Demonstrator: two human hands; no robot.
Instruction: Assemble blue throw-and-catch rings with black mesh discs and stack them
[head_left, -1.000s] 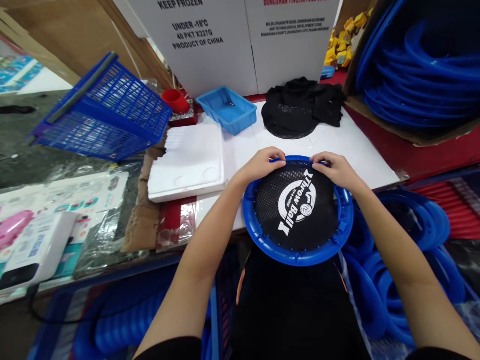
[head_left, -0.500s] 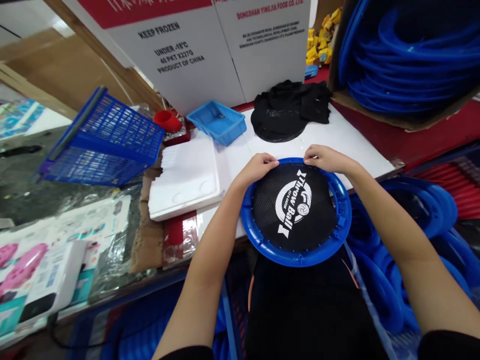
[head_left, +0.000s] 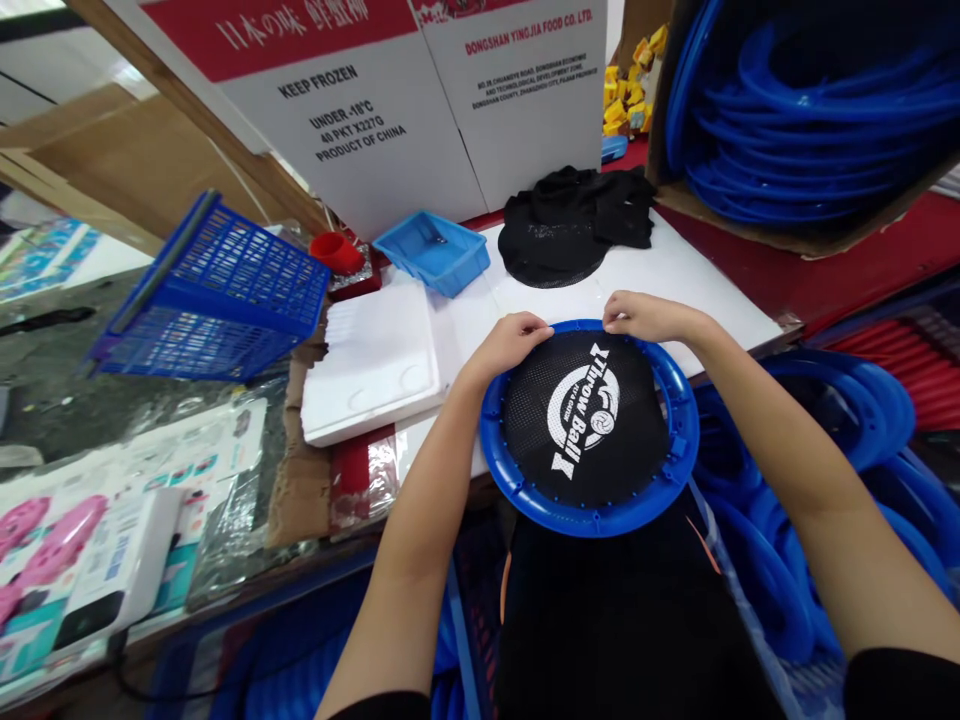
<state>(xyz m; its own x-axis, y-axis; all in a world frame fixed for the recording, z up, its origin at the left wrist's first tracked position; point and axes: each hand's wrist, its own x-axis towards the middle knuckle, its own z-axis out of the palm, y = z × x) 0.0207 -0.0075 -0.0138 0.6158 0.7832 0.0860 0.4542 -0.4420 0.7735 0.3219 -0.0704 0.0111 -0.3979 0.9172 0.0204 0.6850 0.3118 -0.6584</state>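
Observation:
A round blue plastic ring [head_left: 510, 470] rests across the near edge of the white table top and my lap. Black mesh fabric [head_left: 637, 400] printed with a white "Throw Ball" logo lies inside it; a narrow gap shows between mesh and ring at the right. My left hand [head_left: 514, 345] pinches the mesh edge at the ring's far left rim. My right hand [head_left: 645, 315] does the same at the far right rim, fingers closed. The fingertips cover the bits of edge they hold. Behind the ring lies a pile of black mesh pieces [head_left: 574, 225].
A light blue tray [head_left: 450, 265], white foam block [head_left: 367, 370], red cup [head_left: 337, 253] and blue basket [head_left: 225, 290] stand to the left. Blue rings [head_left: 810, 140] fill a carton at the back right; more blue rings [head_left: 840, 410] lie below right. A printed carton [head_left: 375, 150] stands behind.
The view has shifted slightly. Both hands stay at the ring's far rim with barely any movement, and the ring and mesh look the same.

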